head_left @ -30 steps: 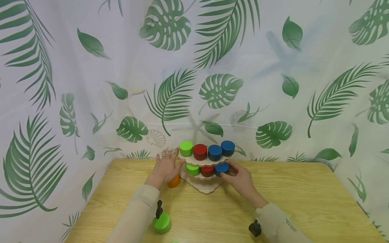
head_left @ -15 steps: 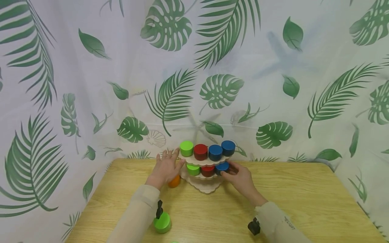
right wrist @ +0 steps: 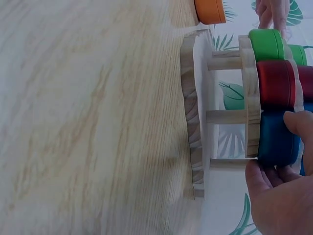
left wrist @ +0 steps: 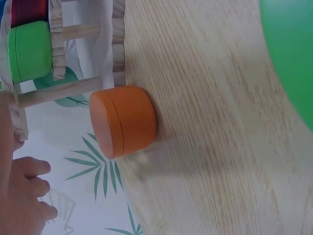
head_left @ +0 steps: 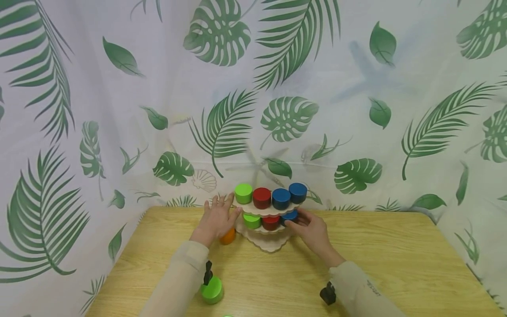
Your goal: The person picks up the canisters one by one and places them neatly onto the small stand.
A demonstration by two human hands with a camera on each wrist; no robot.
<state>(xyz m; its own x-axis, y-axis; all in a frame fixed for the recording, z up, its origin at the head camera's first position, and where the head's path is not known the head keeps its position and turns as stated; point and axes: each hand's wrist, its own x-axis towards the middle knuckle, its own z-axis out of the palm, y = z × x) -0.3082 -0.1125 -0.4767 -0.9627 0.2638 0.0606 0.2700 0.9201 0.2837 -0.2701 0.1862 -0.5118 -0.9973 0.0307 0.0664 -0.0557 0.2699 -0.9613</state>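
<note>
A tiered wooden stand with scalloped edges (head_left: 269, 245) stands at the back of the table. My right hand (head_left: 314, 233) grips a round blue tin (right wrist: 276, 134) at the right end of the middle tier, thumb on the front. Beside that tin sit a red tin (right wrist: 275, 83) and a green tin (right wrist: 265, 44). The top tier carries a green tin (head_left: 243, 193), a red tin (head_left: 262, 198) and two blue tins (head_left: 281, 199). At the stand's left side, my left hand (head_left: 215, 220) has its fingers spread, thumb at the top tier's edge.
An orange tin (left wrist: 129, 122) stands on the wooden table (head_left: 356, 251) left of the stand, partly under the left hand in the head view. Closer to the front is a green tin (head_left: 212, 290) by the left sleeve. Behind everything hangs a leaf-print cloth (head_left: 328, 123).
The right hand has shifted slightly left and inward, and the blue tin it grips now sits a little farther back beneath the top tier. The left hand stays in place.
</note>
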